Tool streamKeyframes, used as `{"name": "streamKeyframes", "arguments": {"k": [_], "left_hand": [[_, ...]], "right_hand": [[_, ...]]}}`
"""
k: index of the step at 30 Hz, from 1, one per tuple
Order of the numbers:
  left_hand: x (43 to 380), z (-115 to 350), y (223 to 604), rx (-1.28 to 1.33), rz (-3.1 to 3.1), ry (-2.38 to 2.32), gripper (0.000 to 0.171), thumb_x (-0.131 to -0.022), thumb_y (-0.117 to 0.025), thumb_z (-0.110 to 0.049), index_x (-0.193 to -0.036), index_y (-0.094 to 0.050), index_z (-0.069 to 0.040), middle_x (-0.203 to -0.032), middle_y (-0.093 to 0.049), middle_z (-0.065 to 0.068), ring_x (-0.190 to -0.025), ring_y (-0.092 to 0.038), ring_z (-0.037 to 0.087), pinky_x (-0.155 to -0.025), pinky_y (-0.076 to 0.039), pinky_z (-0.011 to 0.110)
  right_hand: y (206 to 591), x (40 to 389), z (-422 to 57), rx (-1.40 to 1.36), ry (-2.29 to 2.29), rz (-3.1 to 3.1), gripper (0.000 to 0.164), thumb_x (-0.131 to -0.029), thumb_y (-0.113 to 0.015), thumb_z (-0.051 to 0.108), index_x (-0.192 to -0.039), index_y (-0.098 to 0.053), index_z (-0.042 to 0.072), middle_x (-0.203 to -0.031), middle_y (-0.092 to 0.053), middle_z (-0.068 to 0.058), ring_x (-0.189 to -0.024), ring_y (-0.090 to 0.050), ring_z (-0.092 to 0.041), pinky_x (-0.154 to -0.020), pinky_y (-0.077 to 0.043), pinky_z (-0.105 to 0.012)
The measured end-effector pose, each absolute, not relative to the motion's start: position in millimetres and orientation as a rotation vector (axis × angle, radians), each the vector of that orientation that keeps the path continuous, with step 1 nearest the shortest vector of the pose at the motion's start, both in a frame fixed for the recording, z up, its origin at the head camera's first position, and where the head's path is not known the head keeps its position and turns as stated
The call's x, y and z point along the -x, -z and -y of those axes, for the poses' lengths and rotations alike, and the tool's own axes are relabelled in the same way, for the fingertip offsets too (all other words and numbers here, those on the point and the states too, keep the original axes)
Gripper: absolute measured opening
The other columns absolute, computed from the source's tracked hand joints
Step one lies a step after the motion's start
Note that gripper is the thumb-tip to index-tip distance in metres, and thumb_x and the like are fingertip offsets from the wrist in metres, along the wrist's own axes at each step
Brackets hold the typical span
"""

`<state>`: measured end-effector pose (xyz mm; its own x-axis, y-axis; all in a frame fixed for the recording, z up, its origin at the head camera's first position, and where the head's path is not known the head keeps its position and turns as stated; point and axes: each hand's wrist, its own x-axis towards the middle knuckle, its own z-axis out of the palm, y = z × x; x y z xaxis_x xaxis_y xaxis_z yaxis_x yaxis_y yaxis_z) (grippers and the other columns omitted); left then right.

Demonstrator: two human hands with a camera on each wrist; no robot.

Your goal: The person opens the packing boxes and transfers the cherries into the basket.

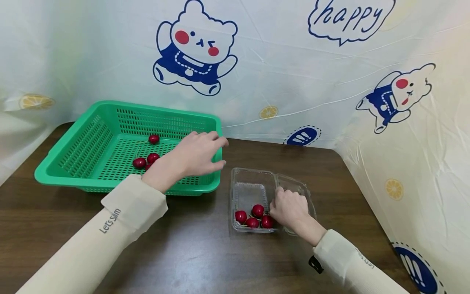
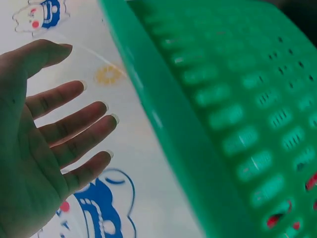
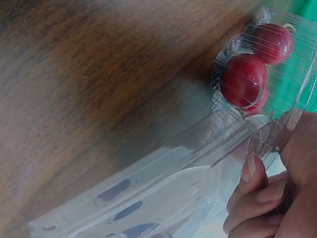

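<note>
My left hand (image 1: 196, 153) hovers over the right end of a green plastic basket (image 1: 128, 109), its fingers spread and nothing in them. In the left wrist view the palm and loose fingers (image 2: 81, 131) show beside the basket's rim. Several dark red cherries (image 1: 154, 139) lie on the basket floor, some partly hidden by my left wrist. My right hand (image 1: 291, 207) grips a clear plastic clamshell box (image 1: 253, 171) at the hinge between tray and lid, fingers curled in the right wrist view. Several cherries (image 1: 258, 210) sit at the near end of its tray.
The open lid (image 1: 293, 181) lies to the right of the tray. All stands on a dark brown wooden table (image 1: 205, 253). A white sheet (image 1: 264, 73) with bear prints hangs behind the table and along its right side.
</note>
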<state>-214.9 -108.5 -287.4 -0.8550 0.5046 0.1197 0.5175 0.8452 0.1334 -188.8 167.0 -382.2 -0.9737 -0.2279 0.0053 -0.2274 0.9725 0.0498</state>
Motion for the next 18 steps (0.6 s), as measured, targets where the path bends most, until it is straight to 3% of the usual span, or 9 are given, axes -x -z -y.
{"name": "streamKeyframes", "arguments": {"k": [6, 18], "left_hand": [[206, 90, 292, 0.925, 2.904, 0.163, 0.051, -0.087, -0.063, -0.039, -0.129, -0.057, -0.009, -0.118, -0.064, 0.014, -0.101, -0.062, 0.03, -0.091, -0.05, 0.05], [187, 58, 316, 1.131, 2.839, -0.044, 0.049, -0.086, -0.065, -0.041, -0.126, -0.058, -0.013, -0.119, -0.065, 0.012, -0.102, -0.063, 0.027, -0.09, -0.05, 0.046]], "right_hand": [[382, 189, -167, -0.362, 0.084, 3.096, 0.021, -0.083, -0.053, 0.021, -0.068, -0.051, 0.007, -0.057, -0.059, -0.012, -0.045, -0.053, -0.027, -0.038, -0.043, -0.041], [381, 188, -166, -0.348, 0.092, 3.122, 0.021, -0.083, -0.054, 0.022, -0.068, -0.05, 0.007, -0.056, -0.057, -0.011, -0.045, -0.052, -0.026, -0.038, -0.042, -0.04]]}}
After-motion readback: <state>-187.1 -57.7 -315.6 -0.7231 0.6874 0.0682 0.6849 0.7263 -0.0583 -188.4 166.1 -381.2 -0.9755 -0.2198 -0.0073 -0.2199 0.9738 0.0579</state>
